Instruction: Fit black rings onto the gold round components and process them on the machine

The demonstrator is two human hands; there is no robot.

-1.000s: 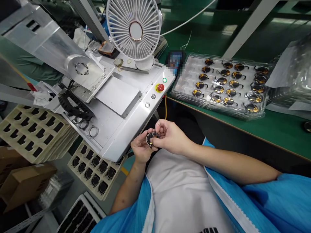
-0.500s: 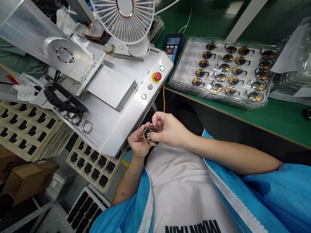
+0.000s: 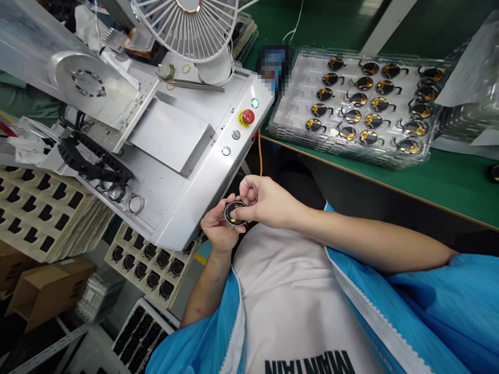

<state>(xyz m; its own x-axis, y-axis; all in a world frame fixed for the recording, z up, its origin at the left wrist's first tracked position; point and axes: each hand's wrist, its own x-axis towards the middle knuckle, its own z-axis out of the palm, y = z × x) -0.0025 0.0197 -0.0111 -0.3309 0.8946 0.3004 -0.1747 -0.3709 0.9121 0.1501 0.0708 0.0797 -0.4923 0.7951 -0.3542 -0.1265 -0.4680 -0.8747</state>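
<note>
In the head view, my left hand (image 3: 218, 227) cradles a round black watch case (image 3: 230, 206) with a metallic rim, its fingers closed around the edge. The case's dark face points up and a small yellow spot shows near its lower edge. From the right, my right hand (image 3: 275, 203) reaches across with its thumb pressed on that face. Its other fingers are curled beside the far rim; whether they pinch a small part there is hidden. Both hands are in front of my body, just off the near edge of a white bench machine (image 3: 195, 202).
On the machine sit a red emergency button (image 3: 248, 117), a white fan (image 3: 187, 31) and metal rings (image 3: 136, 203). Stacked clear trays (image 3: 288, 111) of round black-and-gold watch parts stand on the green table (image 3: 460, 192). Cream trays (image 3: 113, 270) and a cardboard box (image 3: 47, 291) lie lower left.
Both hands and the watch case have shifted slightly left in view, and the case's face shows a little more fully. My right thumb stays on it.
</note>
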